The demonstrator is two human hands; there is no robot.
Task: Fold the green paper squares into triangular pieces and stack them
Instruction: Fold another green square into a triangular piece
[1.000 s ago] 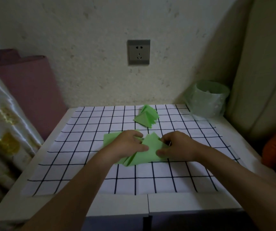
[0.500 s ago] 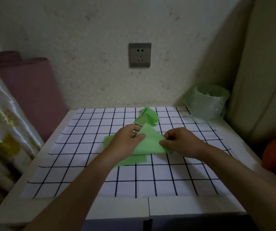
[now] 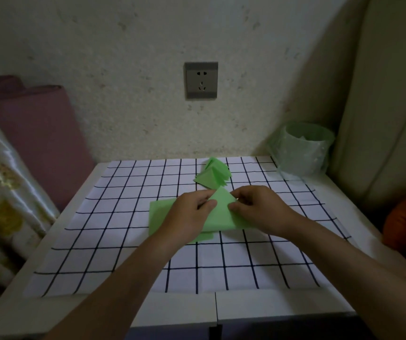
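At the near edge of the desk nothing is happening; my forearms reach over it onto the checked cloth, and the work is at mid-cloth. My left hand lies over the green sheet, thumb and forefinger closing on the left slope of the triangle that has formed. My right hand mirrors it, fingers pinching the right slope just below the apex. Under the folded piece I see more flat green paper showing to the left and below, so the supply of squares sits right beneath my hands. This paper looks thin and light, limp rather than stiff; I judge it will slide on the sheets below and crease wherever I press, so I'd hold it by the edges near the corners and run a fingertip along the fold. Beyond my hands, towards the wall, the stack of finished triangles lies fanned open, apart from my hands. Farther right, in the corner, stands a green bin, and a socket is on the wall.
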